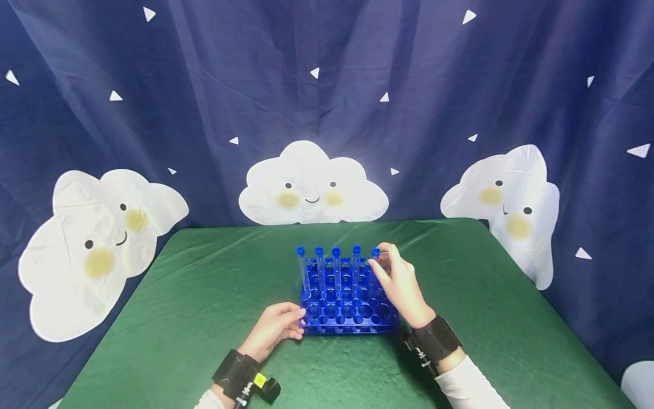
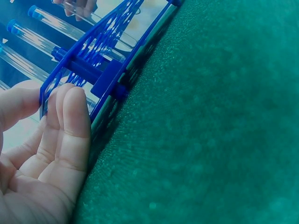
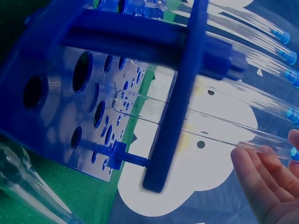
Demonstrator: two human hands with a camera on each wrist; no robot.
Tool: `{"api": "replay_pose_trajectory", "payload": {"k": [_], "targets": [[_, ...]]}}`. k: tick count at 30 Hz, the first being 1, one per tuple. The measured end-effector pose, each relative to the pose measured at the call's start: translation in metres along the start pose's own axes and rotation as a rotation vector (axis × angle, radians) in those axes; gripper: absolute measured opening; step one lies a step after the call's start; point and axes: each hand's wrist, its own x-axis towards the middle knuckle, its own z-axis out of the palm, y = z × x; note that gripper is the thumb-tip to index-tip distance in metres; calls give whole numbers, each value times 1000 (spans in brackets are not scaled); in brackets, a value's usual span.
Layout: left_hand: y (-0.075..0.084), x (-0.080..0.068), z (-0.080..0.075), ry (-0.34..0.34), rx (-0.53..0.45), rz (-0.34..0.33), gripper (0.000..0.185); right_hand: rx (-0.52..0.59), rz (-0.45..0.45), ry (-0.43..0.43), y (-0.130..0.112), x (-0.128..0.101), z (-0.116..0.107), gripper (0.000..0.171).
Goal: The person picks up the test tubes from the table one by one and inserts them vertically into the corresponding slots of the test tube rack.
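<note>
While my left hand [image 1: 276,328] braces the near-left corner of the blue rack [image 1: 347,318], my right hand [image 1: 401,281] is up at the back row, thumb and fingertips pinched on the blue-capped top of the rightmost test tube [image 1: 376,267]. That tube stands in the far right hole of the rack, the last in a line of five capped tubes along the back. Left fingers [image 2: 70,121] lie straight and together, flat against the rack's end frame, holding nothing, only pressing. I'd say that's there so the light plastic frame doesn't skid on the green tablecloth [image 1: 204,295] while the other hand works above it.

From the right wrist, the tube [image 3: 196,126] runs through the upper plate and its rounded bottom sits at a hole in the lower plate, so it looks fully threaded through both levels. My fingertips [image 3: 254,172] curl near the capped end. The grip is narrow, a light pinch high on the tube rather than a full wrap, which I judge keeps the neighbouring tube [image 1: 356,267] from being knocked.

The rack sits square in the middle of the table, front rows of holes open. Behind it hangs a dark curtain [image 1: 327,85] with smiling clouds.
</note>
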Motion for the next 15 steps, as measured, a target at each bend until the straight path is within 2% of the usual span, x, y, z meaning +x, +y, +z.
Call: {"api": "replay_pose_trajectory", "payload": {"k": [15], "targets": [[1, 0, 0, 9, 10, -11, 20, 17, -8, -19, -1, 1, -2, 34]]}}
